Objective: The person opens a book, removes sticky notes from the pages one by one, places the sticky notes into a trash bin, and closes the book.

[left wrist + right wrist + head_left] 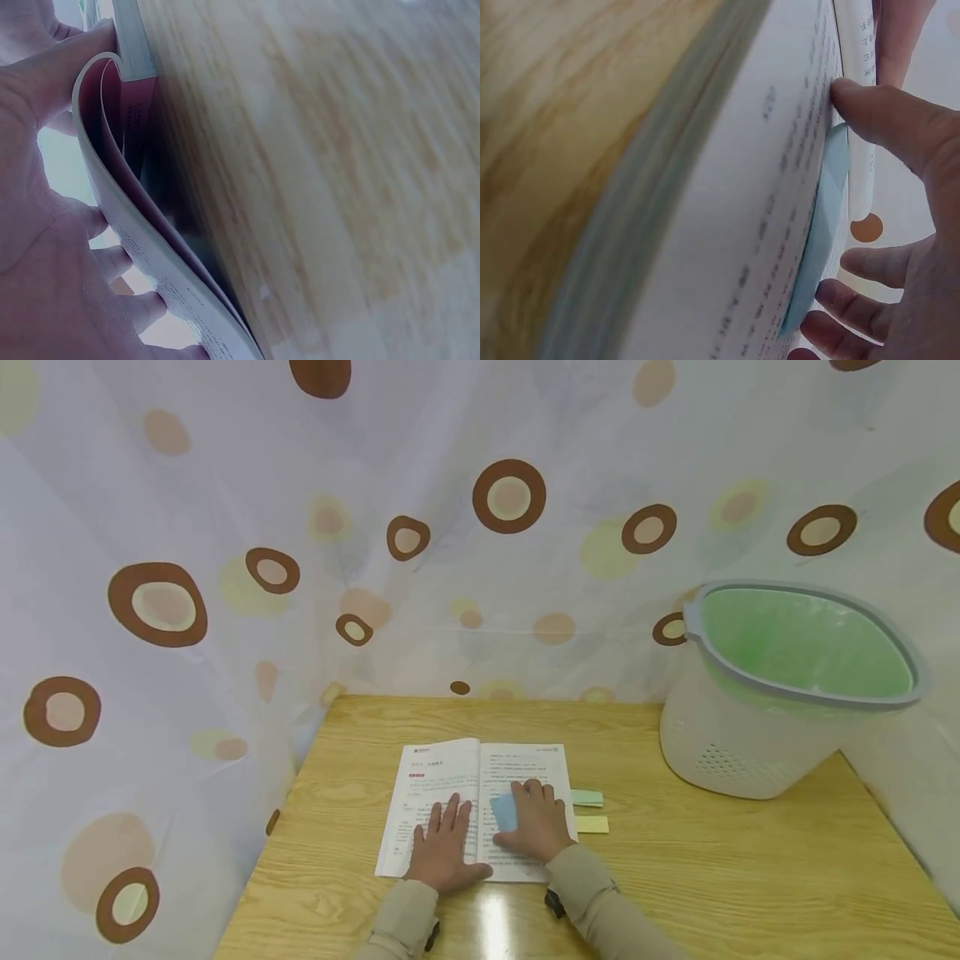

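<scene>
Left-hand grip (444,852), fingers spread, presses the open book's (442,764) left page; right-hand grip (538,827), fingers apart, partly covers the blue note (504,812) on the right page! Green tab (587,797), yellow tab (593,824) jut rightward; basket (750,752) stands farther right on the desk (712,860).

Beige sleeves (609,907) have small black pieces (554,903) beside the cuffs (574,871).
</scene>
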The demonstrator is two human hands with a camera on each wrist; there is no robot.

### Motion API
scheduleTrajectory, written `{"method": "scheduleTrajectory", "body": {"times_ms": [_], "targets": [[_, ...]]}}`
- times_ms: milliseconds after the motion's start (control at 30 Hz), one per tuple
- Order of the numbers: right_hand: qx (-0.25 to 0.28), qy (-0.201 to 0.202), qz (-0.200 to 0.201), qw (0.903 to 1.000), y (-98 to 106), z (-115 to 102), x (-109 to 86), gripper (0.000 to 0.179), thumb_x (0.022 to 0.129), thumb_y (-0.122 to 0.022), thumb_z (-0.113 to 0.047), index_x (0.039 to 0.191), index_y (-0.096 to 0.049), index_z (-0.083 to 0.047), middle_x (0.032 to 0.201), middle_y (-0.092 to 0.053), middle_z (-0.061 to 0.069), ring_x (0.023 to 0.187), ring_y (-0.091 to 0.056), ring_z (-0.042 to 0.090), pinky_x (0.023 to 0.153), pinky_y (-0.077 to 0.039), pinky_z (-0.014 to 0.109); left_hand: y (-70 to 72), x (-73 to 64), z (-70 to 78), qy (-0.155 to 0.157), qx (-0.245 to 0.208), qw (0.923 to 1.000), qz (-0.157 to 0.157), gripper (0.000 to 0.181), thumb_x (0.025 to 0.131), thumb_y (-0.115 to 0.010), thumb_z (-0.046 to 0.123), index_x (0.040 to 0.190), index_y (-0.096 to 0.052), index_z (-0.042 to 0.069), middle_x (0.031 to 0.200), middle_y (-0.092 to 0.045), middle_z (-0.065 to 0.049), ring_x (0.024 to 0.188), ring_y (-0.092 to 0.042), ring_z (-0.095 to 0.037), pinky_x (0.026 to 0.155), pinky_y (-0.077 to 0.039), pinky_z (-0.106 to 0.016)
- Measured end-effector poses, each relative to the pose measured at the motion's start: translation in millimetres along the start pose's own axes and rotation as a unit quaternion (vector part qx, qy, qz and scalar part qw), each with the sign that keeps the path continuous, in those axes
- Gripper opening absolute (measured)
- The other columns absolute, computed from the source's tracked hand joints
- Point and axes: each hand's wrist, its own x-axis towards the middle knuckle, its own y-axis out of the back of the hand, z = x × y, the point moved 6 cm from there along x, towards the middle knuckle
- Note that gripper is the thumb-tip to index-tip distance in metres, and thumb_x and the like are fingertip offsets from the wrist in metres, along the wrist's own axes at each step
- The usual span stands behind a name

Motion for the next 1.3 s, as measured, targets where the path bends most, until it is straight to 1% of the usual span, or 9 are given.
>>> {"method": "scheduleTrajectory", "body": {"times_ms": [167,267,400,700,800,933,1100,1200,1300], "targets": [[-0.017,-0.003,0.001,0.9999,0.6,2.0,0.5,0.087,0.069,-0.082,-0.046,0.139,-0.053,-0.004,0.132,-0.052,0.018,0.120,-0.047,0.038,0.092,-0.047,0.056,1.3,-1.3,2.7,-0.003,-0.002,1.0000,-0.001,0.108,0.075,-0.074,0.061,0.158,-0.024,0.013,0.168,-0.016,-0.011,0.154,-0.015,-0.042,0.118,-0.020,-0.072],[-0.023,-0.002,-0.005,0.9997,0.5,4.4,0.0,0.081,0.072,-0.079,-0.046,0.138,-0.054,-0.006,0.135,-0.052,0.017,0.123,-0.047,0.038,0.094,-0.048,0.056,1.9,-1.4,2.9,-0.005,0.002,1.0000,0.000,0.108,0.075,-0.074,0.061,0.158,-0.024,0.013,0.168,-0.016,-0.011,0.154,-0.015,-0.043,0.118,-0.020,-0.072],[-0.027,0.009,0.000,0.9996,3.5,5.5,-1.6,0.075,0.076,-0.077,-0.045,0.137,-0.055,-0.008,0.136,-0.053,0.017,0.124,-0.049,0.038,0.094,-0.049,0.056,2.5,-1.2,2.4,-0.005,0.009,0.9999,0.002,0.107,0.076,-0.073,0.061,0.158,-0.024,0.013,0.168,-0.016,-0.010,0.154,-0.015,-0.042,0.118,-0.021,-0.071],[-0.015,0.019,0.038,0.9990,10.9,7.9,-3.1,0.054,0.082,-0.074,-0.025,0.130,-0.061,-0.004,0.129,-0.060,0.015,0.116,-0.056,0.034,0.085,-0.054,0.050,3.3,-1.7,2.8,-0.003,0.001,1.0000,-0.001,0.106,0.077,-0.073,0.059,0.158,-0.023,0.013,0.168,-0.014,-0.010,0.154,-0.014,-0.042,0.119,-0.020,-0.070],[-0.012,0.016,0.039,0.9990,9.8,10.2,-0.9,0.050,0.083,-0.074,-0.020,0.129,-0.061,-0.005,0.128,-0.061,0.013,0.113,-0.058,0.032,0.083,-0.054,0.048,4.6,-1.9,3.1,-0.001,-0.002,1.0000,0.001,0.106,0.077,-0.074,0.058,0.158,-0.024,0.012,0.168,-0.015,-0.010,0.154,-0.014,-0.042,0.119,-0.020,-0.069],[0.008,0.011,0.030,0.9995,8.5,13.8,0.8,0.048,0.084,-0.073,-0.014,0.130,-0.061,-0.005,0.129,-0.062,0.012,0.113,-0.059,0.031,0.087,-0.054,0.048,3.8,-1.9,2.6,0.003,-0.002,1.0000,-0.001,0.106,0.077,-0.075,0.057,0.158,-0.023,0.013,0.168,-0.015,-0.010,0.154,-0.014,-0.041,0.120,-0.019,-0.068],[0.060,0.006,0.023,0.9979,13.7,17.0,0.7,0.044,0.086,-0.069,-0.006,0.129,-0.062,-0.004,0.126,-0.066,0.013,0.111,-0.062,0.030,0.093,-0.054,0.049,1.4,-0.1,0.9,0.005,0.000,1.0000,-0.001,0.106,0.077,-0.074,0.057,0.159,-0.023,0.013,0.169,-0.014,-0.009,0.155,-0.013,-0.040,0.120,-0.019,-0.068],[0.082,0.005,0.022,0.9964,16.3,19.7,0.4,0.042,0.086,-0.068,-0.005,0.128,-0.063,-0.004,0.123,-0.068,0.014,0.110,-0.064,0.031,0.094,-0.054,0.050,0.4,0.4,0.0,0.004,0.000,1.0000,0.000,0.105,0.077,-0.074,0.057,0.158,-0.023,0.013,0.169,-0.014,-0.009,0.155,-0.013,-0.040,0.120,-0.019,-0.069],[0.100,0.002,0.020,0.9948,16.9,23.9,-0.5,0.041,0.088,-0.067,-0.006,0.128,-0.063,-0.003,0.125,-0.067,0.014,0.114,-0.063,0.031,0.098,-0.052,0.050,-0.1,0.2,0.1,0.003,-0.002,1.0000,-0.001,0.105,0.077,-0.074,0.057,0.158,-0.023,0.014,0.169,-0.015,-0.009,0.155,-0.014,-0.040,0.120,-0.020,-0.069]]}}
